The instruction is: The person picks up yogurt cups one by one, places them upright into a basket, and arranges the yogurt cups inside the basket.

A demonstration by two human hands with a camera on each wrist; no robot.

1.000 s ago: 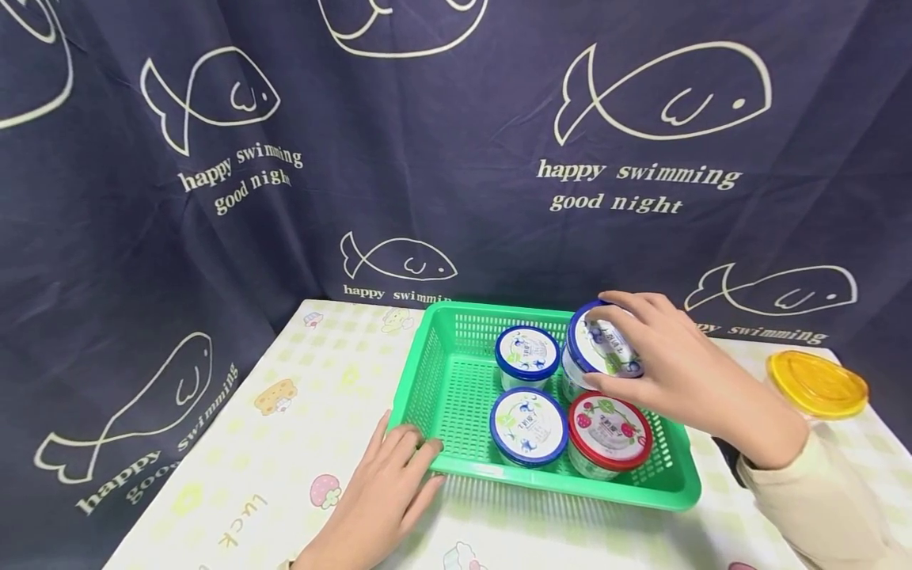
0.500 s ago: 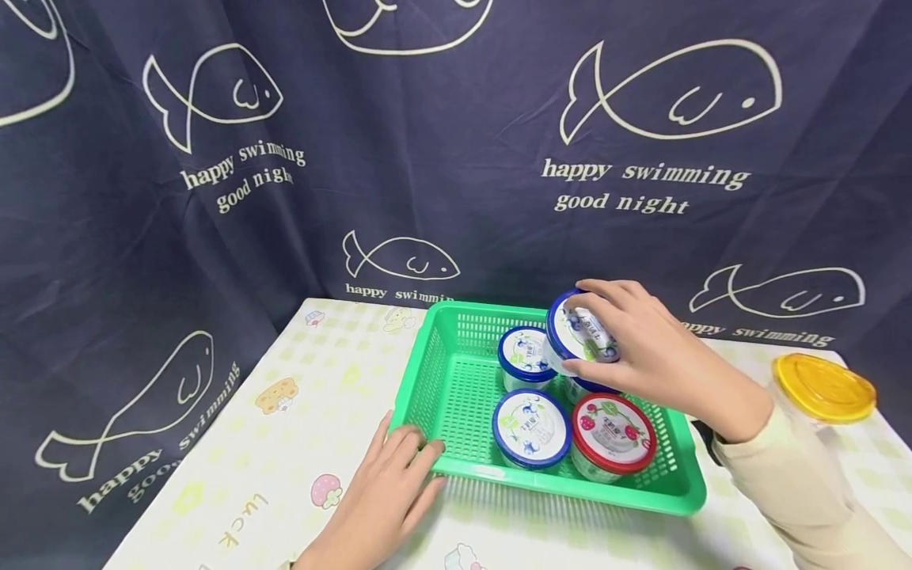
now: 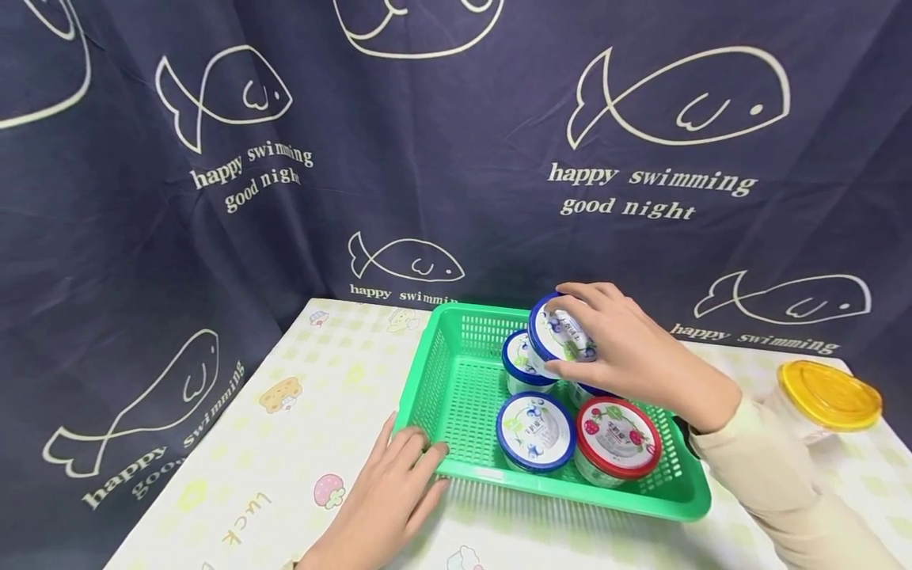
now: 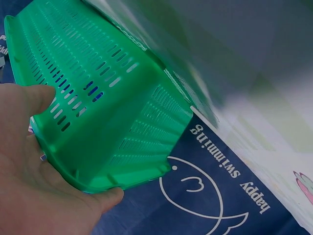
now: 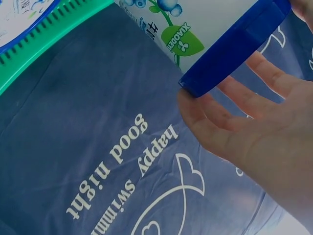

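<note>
A dark blue curtain (image 3: 456,178) printed with white fish outlines and lettering hangs behind a worktop (image 3: 235,443) covered in a pale patterned cloth. A green slotted basket (image 3: 563,488) sits on the worktop, its long side running left to right. The person's left hand (image 3: 388,495) is at the basket's front left corner; the right hand (image 3: 630,352) reaches in from the right, above the basket's back half. A yellow-lidded container (image 3: 830,396) stands on the worktop to the right of the basket.

The held tub (image 3: 559,336), with a blue lid, is raised above the basket and overlaps the back left tub (image 3: 522,368) in the head view; whether they touch cannot be told. Its lid faces up towards the head camera, its base downwards, and its lid-to-base axis leans slightly. Below, a front left tub (image 3: 536,431) with a blue lid stands beside a red-lidded tub (image 3: 618,439); a back right tub (image 3: 586,392) is mostly hidden.

The right fingers (image 5: 244,100) and thumb pinch opposite edges of the held tub's lid. The left fingers curl over the basket's rim, thumb against its outer wall.
</note>
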